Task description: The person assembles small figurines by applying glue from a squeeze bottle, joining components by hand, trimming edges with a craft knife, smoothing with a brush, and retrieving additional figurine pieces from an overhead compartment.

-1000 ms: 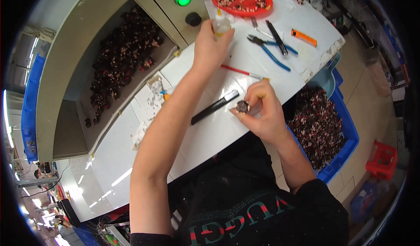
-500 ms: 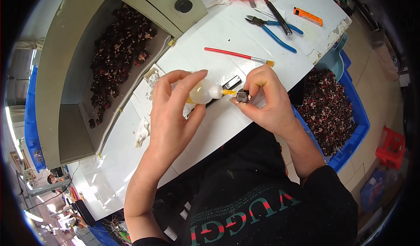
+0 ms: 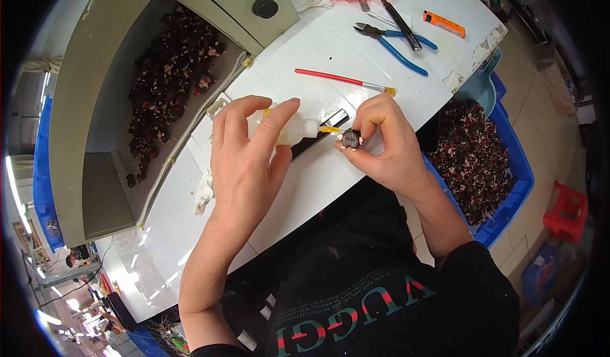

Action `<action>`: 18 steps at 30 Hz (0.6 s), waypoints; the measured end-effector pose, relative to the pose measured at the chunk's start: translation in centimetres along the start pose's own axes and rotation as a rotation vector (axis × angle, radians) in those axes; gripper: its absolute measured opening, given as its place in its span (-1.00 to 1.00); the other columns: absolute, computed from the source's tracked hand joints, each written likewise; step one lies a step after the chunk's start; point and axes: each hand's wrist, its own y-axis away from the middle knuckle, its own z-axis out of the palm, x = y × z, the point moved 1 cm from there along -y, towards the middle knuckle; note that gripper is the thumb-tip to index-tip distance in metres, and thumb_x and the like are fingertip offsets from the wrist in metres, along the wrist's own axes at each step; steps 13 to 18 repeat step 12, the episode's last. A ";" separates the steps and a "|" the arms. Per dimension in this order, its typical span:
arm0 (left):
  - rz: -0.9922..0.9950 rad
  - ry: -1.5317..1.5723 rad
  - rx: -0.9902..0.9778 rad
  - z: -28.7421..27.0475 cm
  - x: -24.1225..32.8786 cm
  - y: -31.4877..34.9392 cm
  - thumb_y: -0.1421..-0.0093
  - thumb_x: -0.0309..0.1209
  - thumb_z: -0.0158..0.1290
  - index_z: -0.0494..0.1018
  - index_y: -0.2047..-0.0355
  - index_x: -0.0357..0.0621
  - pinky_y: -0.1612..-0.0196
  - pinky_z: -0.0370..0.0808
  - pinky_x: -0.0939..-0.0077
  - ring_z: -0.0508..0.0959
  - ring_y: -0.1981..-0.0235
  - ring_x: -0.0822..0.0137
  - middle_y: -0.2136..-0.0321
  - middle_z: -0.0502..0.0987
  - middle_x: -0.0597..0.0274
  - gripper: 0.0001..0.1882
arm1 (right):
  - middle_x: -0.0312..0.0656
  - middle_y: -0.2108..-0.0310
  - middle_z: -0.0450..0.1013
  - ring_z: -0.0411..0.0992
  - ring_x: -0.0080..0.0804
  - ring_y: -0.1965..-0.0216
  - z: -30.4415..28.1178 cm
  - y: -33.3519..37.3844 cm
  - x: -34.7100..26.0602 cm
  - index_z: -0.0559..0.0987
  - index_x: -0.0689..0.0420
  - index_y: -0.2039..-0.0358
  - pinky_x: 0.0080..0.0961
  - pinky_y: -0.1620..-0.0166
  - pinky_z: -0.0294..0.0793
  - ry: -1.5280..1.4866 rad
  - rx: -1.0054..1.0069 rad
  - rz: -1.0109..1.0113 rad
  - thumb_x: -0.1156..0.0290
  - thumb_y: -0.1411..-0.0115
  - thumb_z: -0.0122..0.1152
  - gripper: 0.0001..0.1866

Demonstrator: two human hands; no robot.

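My left hand [image 3: 248, 154] is closed around a translucent squeeze bottle [image 3: 294, 130] lying sideways. Its thin tip with a yellow base points right, at a small dark figurine piece [image 3: 351, 139] with pale bits on its edges. Between the thumb and fingers of my right hand [image 3: 389, 142] that piece is pinched, its dark face turned up. Needle and piece are very close; whether they touch I cannot tell. Beneath the bottle, a black bar-like object [image 3: 324, 131] lies on the white table [image 3: 279, 195], partly hidden. Just beyond my hands rests a red-handled brush [image 3: 343, 80].
Blue-handled cutters [image 3: 395, 47], a utility knife [image 3: 400, 25] and an orange box-like stick [image 3: 444, 24] lie at the far right. A grey machine booth [image 3: 95, 103] on the left holds a heap of dark pieces. A blue crate [image 3: 502, 220] of similar pieces stands right.
My left hand and the bottle have drawn slightly left, so the tip sits a little farther from the piece. The piece has turned slightly in my right fingers.
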 end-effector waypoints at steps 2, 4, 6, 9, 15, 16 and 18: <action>-0.006 0.000 0.005 -0.1 0.1 -0.1 0.17 -0.70 0.13 0.46 0.03 0.08 0.00 0.38 0.24 0.34 0.00 0.07 0.08 0.36 0.14 -0.38 | -0.19 0.38 0.25 0.31 -0.36 0.38 0.0 0.0 0.1 0.26 0.14 0.39 -0.51 0.34 0.40 0.009 0.003 -0.013 0.66 0.12 0.35 -0.59; -0.012 -0.001 0.009 -0.2 0.1 -0.2 0.16 -0.71 0.14 0.48 0.04 0.08 -0.01 0.38 0.25 0.34 -0.01 0.07 0.07 0.36 0.14 -0.39 | -0.19 0.38 0.25 0.31 -0.36 0.39 0.1 0.0 0.2 0.26 0.14 0.39 -0.51 0.34 0.40 0.009 0.004 -0.014 0.66 0.12 0.35 -0.59; 0.018 -0.032 0.021 -0.2 0.0 -0.2 0.17 -0.71 0.14 0.48 0.05 0.08 -0.01 0.38 0.24 0.34 -0.02 0.07 0.06 0.36 0.15 -0.38 | -0.19 0.38 0.25 0.31 -0.36 0.39 0.2 0.0 0.2 0.26 0.14 0.38 -0.51 0.34 0.40 0.008 0.005 -0.015 0.66 0.12 0.36 -0.58; 0.044 -0.035 0.032 -0.2 -0.1 -0.2 0.24 -0.71 0.12 0.44 0.03 0.11 -0.01 0.38 0.20 0.35 -0.01 0.06 0.08 0.36 0.15 -0.32 | -0.20 0.39 0.25 0.31 -0.37 0.39 0.2 0.0 0.2 0.27 0.13 0.37 -0.51 0.34 0.41 0.018 0.007 -0.026 0.65 0.12 0.36 -0.59; 0.050 -0.052 0.029 -0.3 -0.1 -0.2 0.23 -0.70 0.13 0.44 0.03 0.11 -0.03 0.36 0.19 0.35 -0.01 0.07 0.08 0.36 0.14 -0.33 | -0.20 0.39 0.26 0.32 -0.37 0.39 0.3 0.1 0.2 0.28 0.13 0.37 -0.51 0.33 0.41 0.011 -0.008 0.010 0.64 0.11 0.37 -0.59; 0.050 -0.052 0.029 -0.3 -0.1 -0.2 0.23 -0.70 0.13 0.44 0.03 0.11 -0.03 0.36 0.19 0.35 -0.01 0.07 0.08 0.36 0.14 -0.33 | -0.20 0.39 0.26 0.32 -0.37 0.39 0.3 0.1 0.2 0.28 0.13 0.37 -0.51 0.33 0.41 0.011 -0.008 0.010 0.64 0.11 0.37 -0.59; 0.050 -0.052 0.029 -0.3 -0.1 -0.2 0.23 -0.70 0.13 0.44 0.03 0.11 -0.03 0.36 0.19 0.35 -0.01 0.07 0.08 0.36 0.14 -0.33 | -0.20 0.39 0.26 0.32 -0.37 0.39 0.3 0.1 0.2 0.28 0.13 0.37 -0.51 0.33 0.41 0.011 -0.008 0.010 0.64 0.11 0.37 -0.59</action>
